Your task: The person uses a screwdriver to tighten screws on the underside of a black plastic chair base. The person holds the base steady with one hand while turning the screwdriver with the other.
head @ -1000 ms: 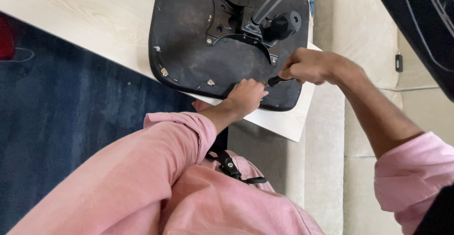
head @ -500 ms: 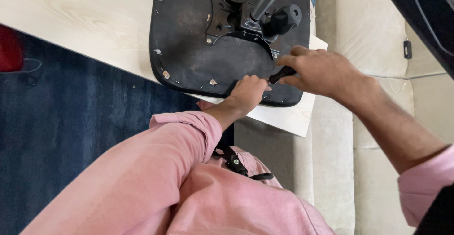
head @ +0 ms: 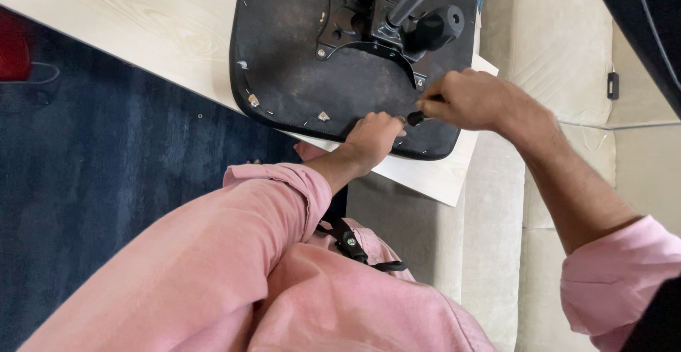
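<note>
Head view, looking down: person in pink long-sleeved shirt, soft plain weave, no pattern. Left sleeve (head: 213, 253) broad and creased, cuff folded back near wrist, hem edge showing. Right sleeve (head: 624, 281) pushed up toward elbow, bunched in loose fold, forearm bare below it. Left hand (head: 372, 139) and right hand (head: 472, 100) bare, no gloves, rings or watch in sight. Black strap (head: 351, 242) with small round metal stud and buckle lies across shirt front at chest.
</note>
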